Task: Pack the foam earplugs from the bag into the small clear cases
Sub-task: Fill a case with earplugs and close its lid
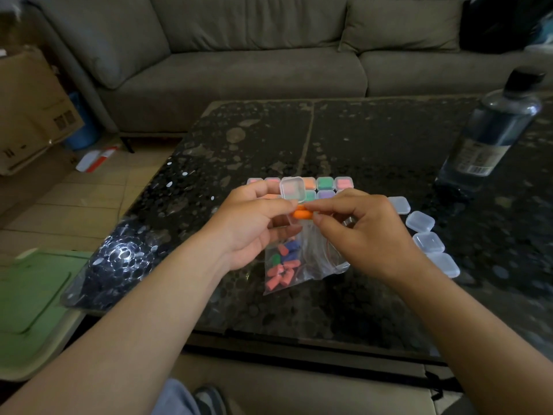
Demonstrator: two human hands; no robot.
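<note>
Two hands meet above the bag (317, 265), toward the bench's (359, 139) near edge. The left hand (251, 226) grips an open clear case (292, 190), lid raised. Orange earplugs (302, 215) lie crosswise at its mouth, long axis left-right, pinched by the right hand (368, 232), which should next push them leftward.

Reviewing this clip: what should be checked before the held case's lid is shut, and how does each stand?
1. Grip: left hand holds small clear plastic case, lid raised: ok.
2. Load: right hand pinches orange foam earplugs at it: ok.
3. Earplugs fully inside: cannot tell, fingers hide them.
4. Supply: clear plastic bag of earplugs on dark table: ok.
5. Spares: closed clear cases at right: ok.
</note>
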